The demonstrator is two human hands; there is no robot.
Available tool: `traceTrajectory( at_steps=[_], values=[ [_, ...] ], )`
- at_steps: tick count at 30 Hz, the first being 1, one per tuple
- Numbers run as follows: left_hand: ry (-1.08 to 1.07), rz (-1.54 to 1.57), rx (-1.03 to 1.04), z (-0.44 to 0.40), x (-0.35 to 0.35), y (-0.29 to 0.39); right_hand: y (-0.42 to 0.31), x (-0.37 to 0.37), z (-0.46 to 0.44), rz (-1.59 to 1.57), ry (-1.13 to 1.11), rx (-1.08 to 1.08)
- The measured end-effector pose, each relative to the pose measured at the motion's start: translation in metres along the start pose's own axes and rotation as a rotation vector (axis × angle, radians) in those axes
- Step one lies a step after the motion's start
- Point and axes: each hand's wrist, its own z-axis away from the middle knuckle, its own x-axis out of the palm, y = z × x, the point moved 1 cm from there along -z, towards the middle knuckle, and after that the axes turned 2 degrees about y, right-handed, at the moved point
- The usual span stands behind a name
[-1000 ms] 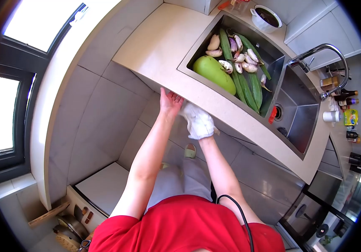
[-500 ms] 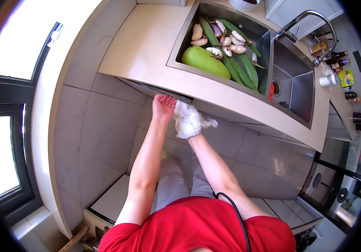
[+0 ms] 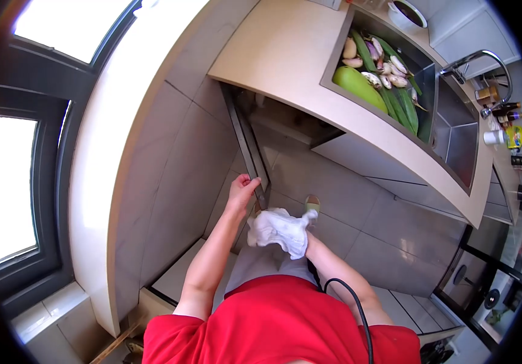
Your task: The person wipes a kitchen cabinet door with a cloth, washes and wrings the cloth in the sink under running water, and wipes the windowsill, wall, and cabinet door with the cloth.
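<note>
My left hand (image 3: pixel 244 192) is closed on the outer edge of a cabinet door (image 3: pixel 246 136), which stands swung out below the counter at the left. Close to the door's lower end is my right hand, with a crumpled white cloth (image 3: pixel 279 232) draped over it. That cloth hides the fingers, and the wrist shows at its right side. Behind the door, the dark inside of the cabinet (image 3: pixel 291 118) is partly visible under the counter edge.
A sink (image 3: pixel 329 76) set into the beige counter (image 3: pixel 273 54) holds a green gourd (image 3: pixel 358 88), long green loofahs and garlic-like bulbs. A chrome faucet (image 3: pixel 485 54), bottles and a white pot (image 3: pixel 408 15) stand beyond. A tiled wall and window (image 3: pixel 6 188) are at left.
The cabinet door has swung out from under the counter toward me. Both hands have come back toward my body, and the left one has closed on the door's edge.
</note>
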Motion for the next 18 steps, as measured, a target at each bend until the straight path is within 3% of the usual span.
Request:
traceTrajectory(
  at_steps=[4,6,8,12,14,15,17,18],
  values=[
    [-0.024,0.02,0.055,0.0,-0.041,-0.005,0.031,-0.016,-0.04,0.252,-0.151,0.143],
    [-0.009,-0.004,0.071,-0.002,-0.056,-0.01,0.054,-0.015,-0.047,0.56,-0.29,0.226],
    [-0.056,-0.033,0.063,-0.005,-0.07,-0.01,0.084,0.001,-0.066,1.164,-0.286,0.389],
    [0.017,-0.049,0.097,-0.001,-0.103,-0.006,0.074,0.039,-0.051,1.067,-0.408,0.503],
    [0.09,-0.023,0.184,0.004,-0.123,-0.005,0.045,0.037,-0.047,0.959,-0.303,0.245],
    [0.111,-0.011,0.182,0.001,-0.132,-0.014,0.027,0.045,-0.044,0.853,-0.104,0.139],
    [0.252,-0.219,0.487,-0.005,-0.145,-0.035,-0.01,0.088,-0.045,0.937,0.057,-0.212],
    [0.264,-0.209,0.486,0.002,-0.147,-0.035,-0.016,0.087,-0.058,1.173,0.107,-0.296]
  ],
)
